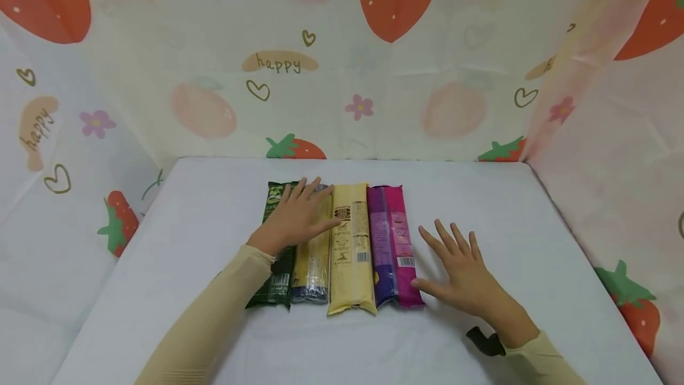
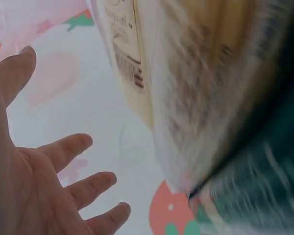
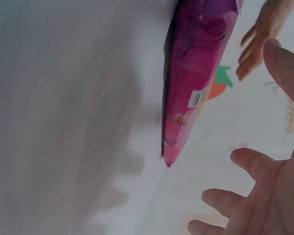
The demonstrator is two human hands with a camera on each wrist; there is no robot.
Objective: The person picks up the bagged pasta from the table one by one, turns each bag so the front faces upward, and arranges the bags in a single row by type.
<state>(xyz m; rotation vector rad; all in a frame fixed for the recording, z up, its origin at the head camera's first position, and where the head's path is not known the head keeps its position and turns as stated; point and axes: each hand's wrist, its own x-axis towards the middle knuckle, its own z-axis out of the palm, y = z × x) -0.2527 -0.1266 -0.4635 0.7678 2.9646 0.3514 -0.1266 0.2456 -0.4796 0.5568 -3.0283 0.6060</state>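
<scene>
Several long noodle packs lie side by side on the white table. From the left come a dark green pack [image 1: 279,290], a clear-wrapped noodle pack [image 1: 312,269], a cream pack [image 1: 350,281] and a purple-and-pink pack [image 1: 398,260]. My left hand [image 1: 296,215] hovers with spread fingers over the green and clear-wrapped packs, hiding part of them. In the left wrist view a gap shows between that hand [image 2: 34,186] and the packs. Just right of the purple-and-pink pack, my right hand [image 1: 462,278] is held up, fingers spread, holding nothing; its shadow falls below in the right wrist view.
A white cloth covers the table [image 1: 214,189]. Strawberry-printed curtain [image 1: 363,76] walls enclose it at the back and both sides. A black piece [image 1: 485,342] is at the right wrist, by the beige sleeve [image 1: 542,361].
</scene>
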